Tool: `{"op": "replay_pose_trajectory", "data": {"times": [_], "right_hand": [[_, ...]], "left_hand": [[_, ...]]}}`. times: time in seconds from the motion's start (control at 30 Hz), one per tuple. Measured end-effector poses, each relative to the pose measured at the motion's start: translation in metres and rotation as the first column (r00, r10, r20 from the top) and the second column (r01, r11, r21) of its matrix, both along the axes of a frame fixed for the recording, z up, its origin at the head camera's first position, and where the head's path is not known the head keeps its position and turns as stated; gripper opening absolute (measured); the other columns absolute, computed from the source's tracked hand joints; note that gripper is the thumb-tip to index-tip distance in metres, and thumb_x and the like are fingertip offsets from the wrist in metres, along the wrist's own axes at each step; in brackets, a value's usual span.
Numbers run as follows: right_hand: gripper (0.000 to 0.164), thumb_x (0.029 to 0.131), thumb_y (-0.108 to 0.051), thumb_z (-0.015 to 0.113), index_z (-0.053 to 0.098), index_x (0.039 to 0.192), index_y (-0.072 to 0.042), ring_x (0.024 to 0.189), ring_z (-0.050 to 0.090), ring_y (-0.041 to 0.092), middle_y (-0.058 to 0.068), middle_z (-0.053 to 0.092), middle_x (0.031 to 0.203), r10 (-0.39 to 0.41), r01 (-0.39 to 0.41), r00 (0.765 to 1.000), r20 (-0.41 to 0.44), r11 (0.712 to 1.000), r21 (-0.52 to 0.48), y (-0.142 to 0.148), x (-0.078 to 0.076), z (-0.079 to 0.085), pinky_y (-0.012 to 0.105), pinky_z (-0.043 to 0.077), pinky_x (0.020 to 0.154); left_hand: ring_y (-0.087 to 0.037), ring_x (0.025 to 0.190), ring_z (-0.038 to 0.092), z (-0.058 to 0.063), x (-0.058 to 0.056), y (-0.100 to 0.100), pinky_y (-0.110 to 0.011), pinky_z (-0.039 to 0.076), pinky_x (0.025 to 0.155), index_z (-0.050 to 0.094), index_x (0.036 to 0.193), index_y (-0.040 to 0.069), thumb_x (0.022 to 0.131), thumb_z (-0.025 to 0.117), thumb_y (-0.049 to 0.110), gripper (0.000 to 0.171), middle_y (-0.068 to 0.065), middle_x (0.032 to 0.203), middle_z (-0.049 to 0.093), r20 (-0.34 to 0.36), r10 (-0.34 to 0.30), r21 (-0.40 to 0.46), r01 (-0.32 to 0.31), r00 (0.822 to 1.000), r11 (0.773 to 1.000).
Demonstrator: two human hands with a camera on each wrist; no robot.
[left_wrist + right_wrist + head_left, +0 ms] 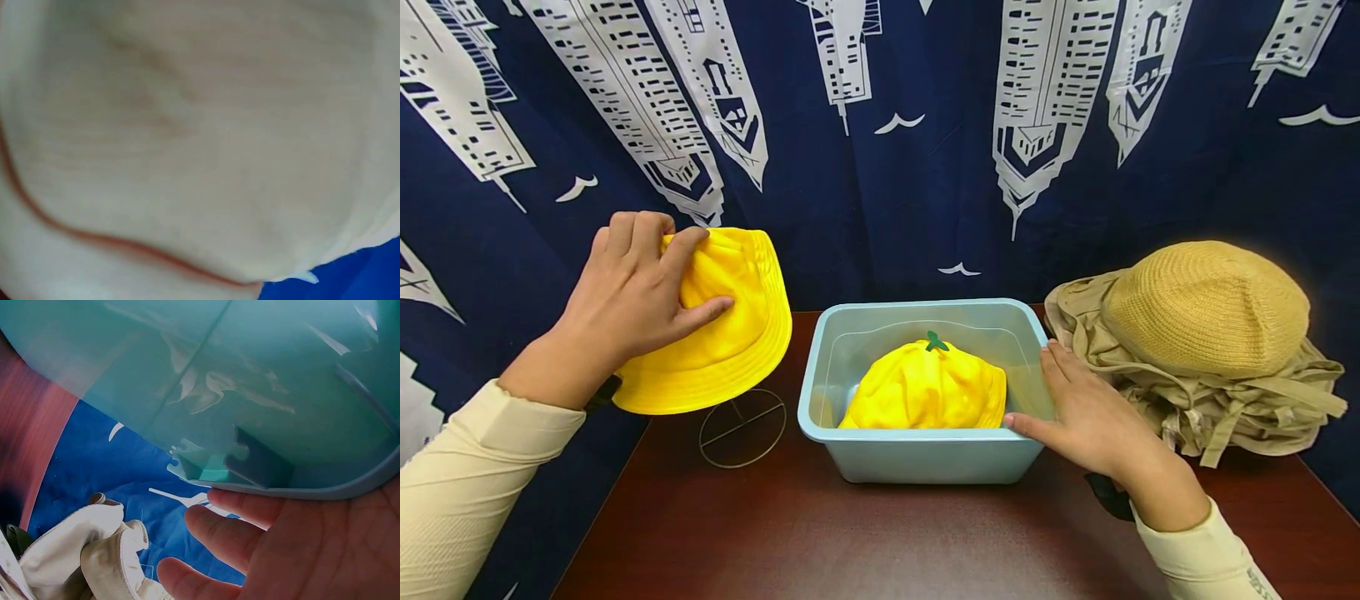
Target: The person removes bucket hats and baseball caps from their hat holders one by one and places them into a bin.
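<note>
At the left in the head view, my left hand grips the crown of a yellow bucket hat, thumb spread across its front. Below this hat shows the round wire base of a stand; whether the hat touches the stand cannot be told. Pale blurred fabric fills the left wrist view. A second yellow hat with a green leaf-shaped top lies in a light blue plastic bin. My right hand rests on the bin's right side, thumb at the front corner, fingers fairly straight along the outer wall.
Right of the bin, a tan knitted hat sits on a heap of beige fabric hats with straps. All stand on a dark reddish-brown table. Behind hangs a navy cloth printed with white buildings.
</note>
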State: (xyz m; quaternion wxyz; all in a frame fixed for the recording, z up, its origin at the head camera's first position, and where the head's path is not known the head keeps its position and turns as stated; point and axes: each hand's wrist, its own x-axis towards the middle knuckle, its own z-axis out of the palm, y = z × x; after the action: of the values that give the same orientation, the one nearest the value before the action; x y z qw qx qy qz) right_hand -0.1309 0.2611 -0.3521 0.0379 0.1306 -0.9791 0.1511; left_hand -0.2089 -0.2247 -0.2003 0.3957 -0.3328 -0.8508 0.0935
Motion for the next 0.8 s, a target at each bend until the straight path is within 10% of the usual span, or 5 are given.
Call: {"op": "replay_pose_trajectory", "data": {"times": [0.4,0.8], "right_hand": [[0.110,0.088,-0.071,0.053,0.017,0.154,0.010,0.145,0.018,0.049,0.029,0.012,0.161,-0.013,0.013,1.000,0.008,1.000,0.004,0.001,0.001,-0.001,0.065,0.022,0.111],[0.108,0.089,-0.070,0.053,0.019,0.153,0.009,0.144,0.019,0.049,0.028,0.014,0.161,-0.014,0.014,1.000,0.002,1.000,-0.002,0.000,0.003,0.000,0.064,0.022,0.111]], "left_hand": [[-0.042,0.095,0.035,0.025,-0.011,0.044,-0.052,0.032,0.074,0.047,0.127,-0.001,0.094,0.030,0.068,0.078,-0.024,0.104,0.036,-0.036,-0.144,-0.103,0.139,0.989,0.985],[-0.036,0.102,0.038,0.005,-0.029,0.115,-0.047,0.037,0.078,0.050,0.132,0.004,0.089,0.054,0.062,0.072,-0.019,0.111,0.041,0.052,-0.299,-0.151,0.303,0.953,0.941]]}}
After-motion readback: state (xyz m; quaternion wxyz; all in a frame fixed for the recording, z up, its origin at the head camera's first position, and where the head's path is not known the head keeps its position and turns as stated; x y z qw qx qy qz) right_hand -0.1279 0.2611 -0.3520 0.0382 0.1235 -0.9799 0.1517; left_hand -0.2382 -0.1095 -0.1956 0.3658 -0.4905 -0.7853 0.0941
